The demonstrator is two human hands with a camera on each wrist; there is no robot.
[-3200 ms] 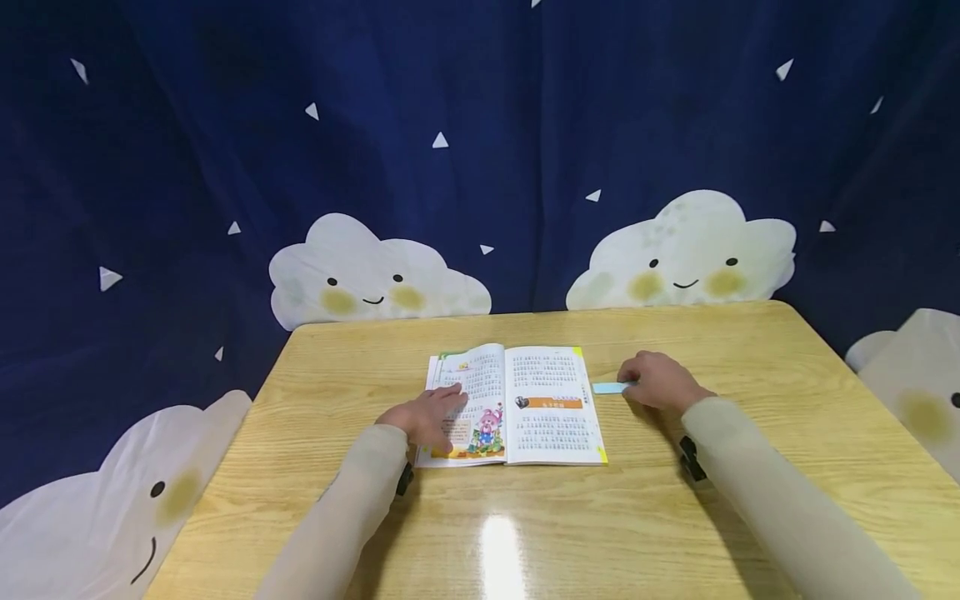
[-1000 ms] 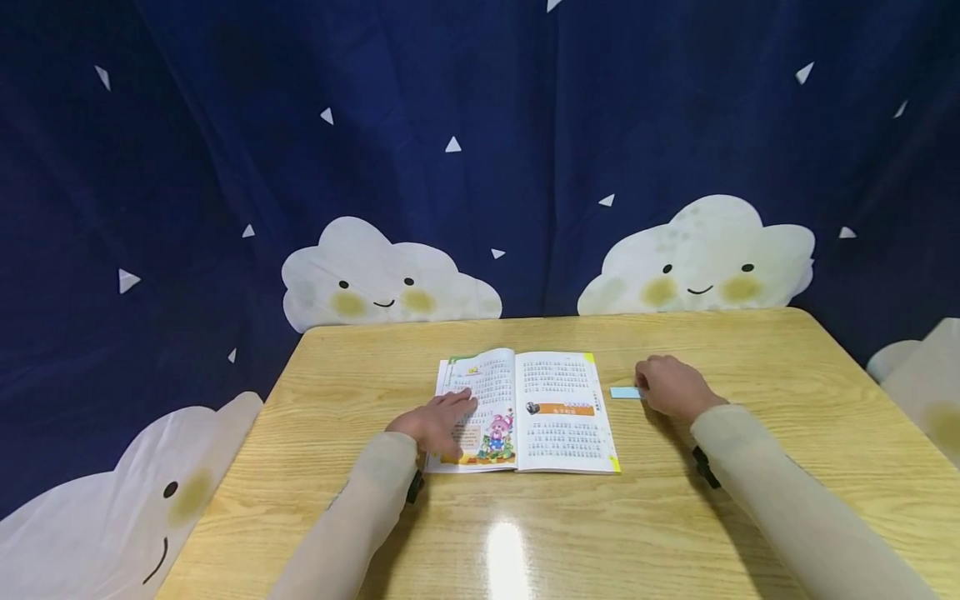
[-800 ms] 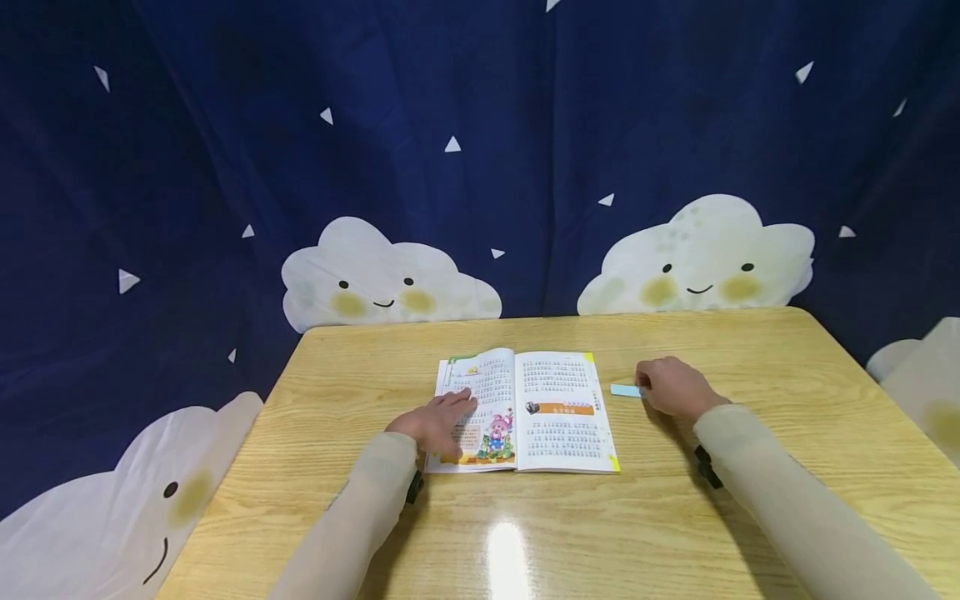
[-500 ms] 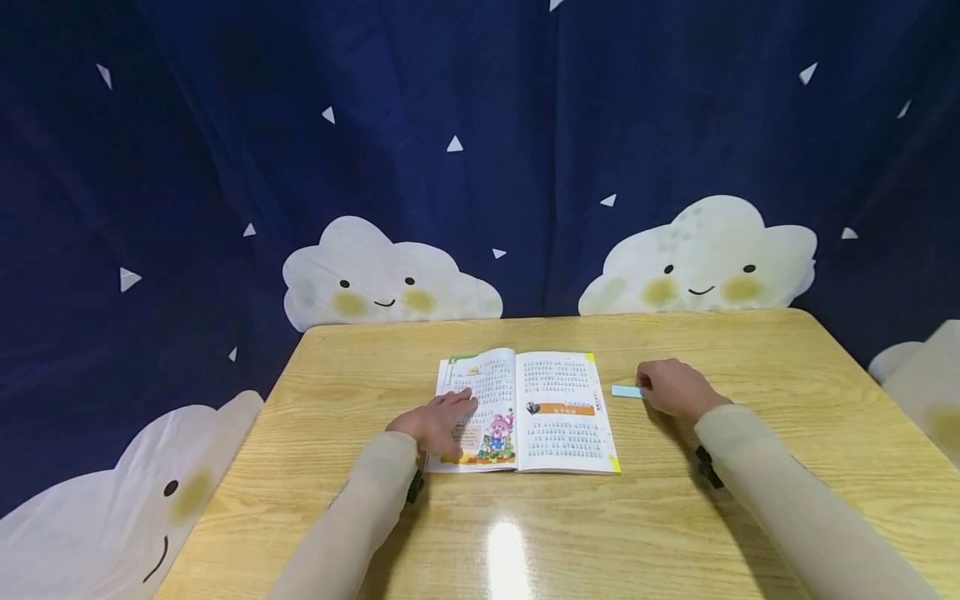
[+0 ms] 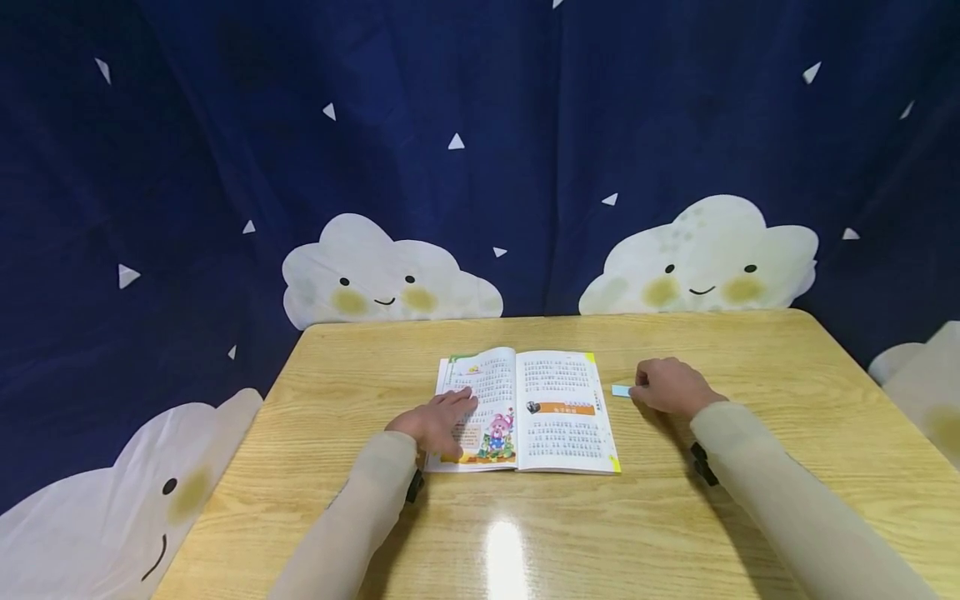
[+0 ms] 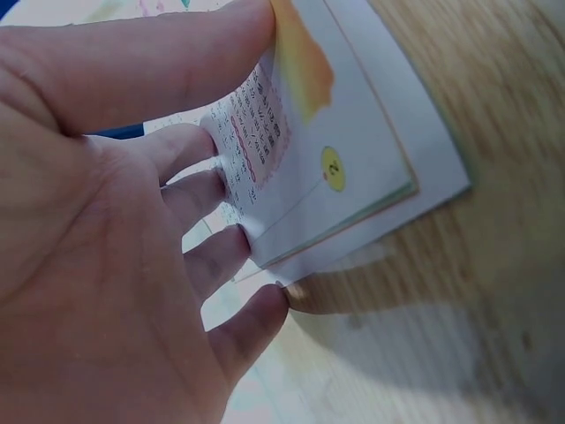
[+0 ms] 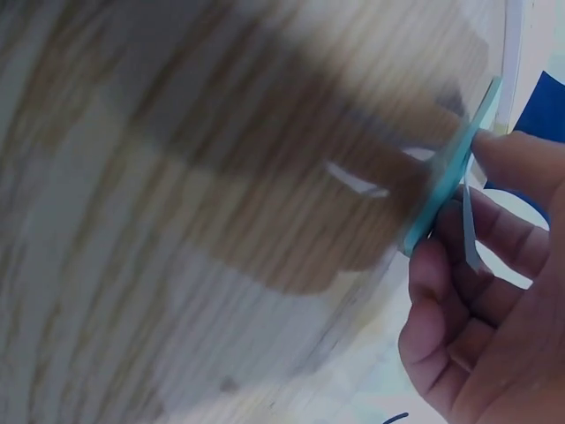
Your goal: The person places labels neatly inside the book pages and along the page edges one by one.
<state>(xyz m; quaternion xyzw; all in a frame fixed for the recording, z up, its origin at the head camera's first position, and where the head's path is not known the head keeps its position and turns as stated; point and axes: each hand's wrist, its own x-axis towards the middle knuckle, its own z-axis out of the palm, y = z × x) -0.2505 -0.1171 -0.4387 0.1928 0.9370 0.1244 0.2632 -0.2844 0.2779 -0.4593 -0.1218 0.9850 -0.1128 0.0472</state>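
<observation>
An open book (image 5: 558, 450) with printed text lies on the wooden table, a pink cartoon animal on its left page. My left hand (image 5: 433, 423) rests on that page with fingers spread; the left wrist view shows the thumb and fingertips touching the paper near the page corner (image 6: 353, 199). To the right of the book, my right hand (image 5: 671, 387) pinches a narrow light-blue sticky-note pad (image 5: 621, 391). Seen from the right wrist, the pad (image 7: 441, 190) stands edge-on at the thumb and curled fingers, with a thin loose strip (image 7: 470, 231) beside it. The fingers hide part of the pad.
The wooden table (image 5: 345, 367) has rounded far corners. Behind it hangs a dark blue curtain (image 5: 510, 167) with white triangles and smiling clouds. Light glares off the table's near side (image 5: 506, 550).
Over the last half second, the right fingertips shift slightly left along the pad, covering more of it. The left hand keeps its place on the page. Earlier, the whole head view shifted a little.
</observation>
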